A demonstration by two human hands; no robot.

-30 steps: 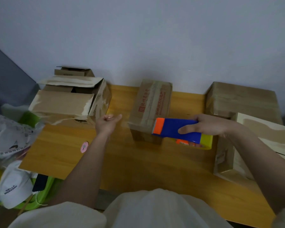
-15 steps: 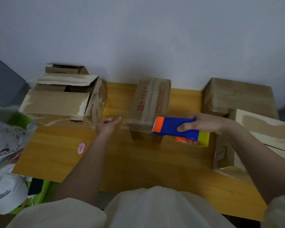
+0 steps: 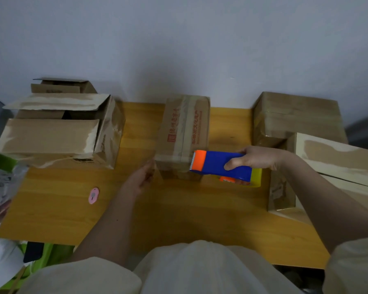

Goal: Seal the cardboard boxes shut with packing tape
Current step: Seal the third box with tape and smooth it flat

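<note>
Four right fingers [image 3: 235,164] wrap tape dispenser [image 3: 221,165]

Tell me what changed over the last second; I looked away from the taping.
The left hand moved right toward the printed middle box, apparently drawing a clear tape strip against its near end. The right hand kept gripping the blue tape dispenser at that box's near right corner. The other boxes and the pink tag stayed put.
</note>
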